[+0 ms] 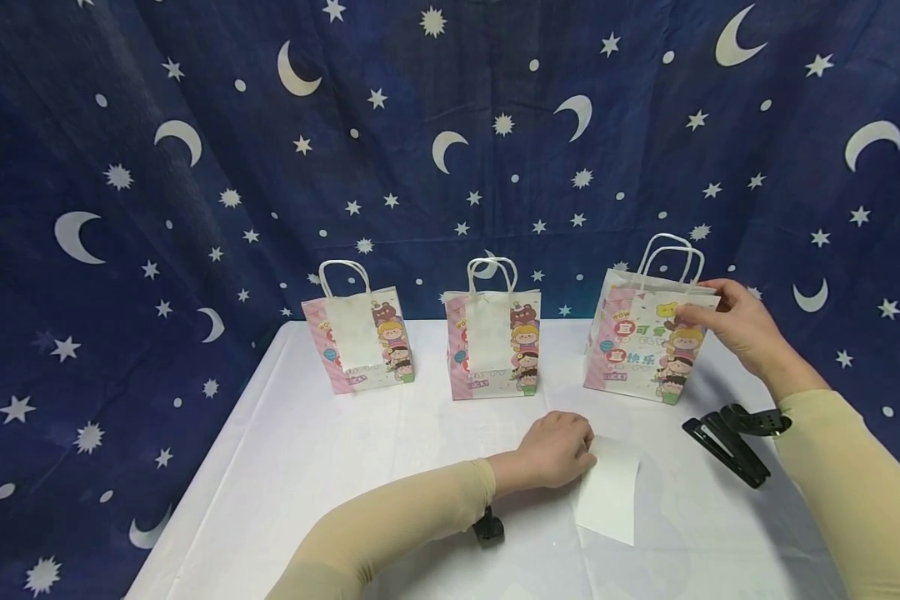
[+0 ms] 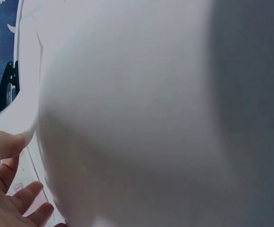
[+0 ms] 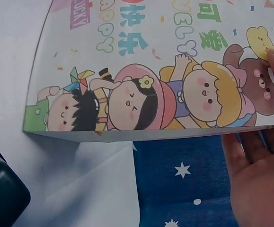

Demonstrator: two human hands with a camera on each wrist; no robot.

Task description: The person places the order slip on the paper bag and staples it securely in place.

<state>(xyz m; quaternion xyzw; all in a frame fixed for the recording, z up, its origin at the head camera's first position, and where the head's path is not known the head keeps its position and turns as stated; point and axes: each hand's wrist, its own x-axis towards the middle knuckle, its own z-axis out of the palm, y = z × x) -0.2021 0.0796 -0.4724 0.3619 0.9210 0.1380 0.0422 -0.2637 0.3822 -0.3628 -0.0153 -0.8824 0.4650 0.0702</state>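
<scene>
My right hand (image 1: 750,329) grips the right upper edge of a printed paper gift bag (image 1: 633,354). Its thumb lies on the front, over the cartoon print, in the right wrist view, and the other fingers are behind. This bag stands slightly tilted, its white handles (image 1: 671,250) up. In front of it my left hand (image 1: 557,450) pinches the upper left of a blank white paper slip (image 1: 611,496) just over the table. The left wrist view shows the thumb (image 2: 11,143) on the paper, which fills much of that view.
Two similar gift bags, left (image 1: 396,354) and middle (image 1: 527,358), stand along the back, each with a white slip (image 1: 356,333) hanging over its front. A black stapler (image 1: 727,446) lies at the right on the white-covered table (image 1: 270,467). A starry blue curtain (image 1: 390,75) hangs behind.
</scene>
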